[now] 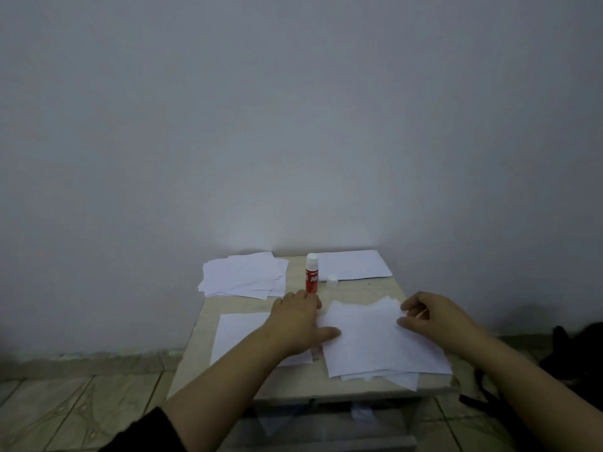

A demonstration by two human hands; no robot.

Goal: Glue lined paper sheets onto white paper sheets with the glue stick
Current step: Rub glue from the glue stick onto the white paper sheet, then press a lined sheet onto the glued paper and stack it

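Observation:
A red glue stick (311, 277) stands upright with its white tip bare at the back middle of the small table; its white cap (332, 277) lies just to its right. My left hand (298, 318) lies flat with spread fingers on a white sheet (238, 334) at the front left, thumb touching the pile to its right. That pile of faintly lined sheets (375, 344) sits at the front right. My right hand (430, 316) pinches the far right edge of its top sheet.
A loose stack of white sheets (243, 277) lies at the back left, another white sheet (354, 264) at the back right. The table (396, 290) stands against a plain wall. Tiled floor lies to the left; a dark bag (574, 350) sits on the right.

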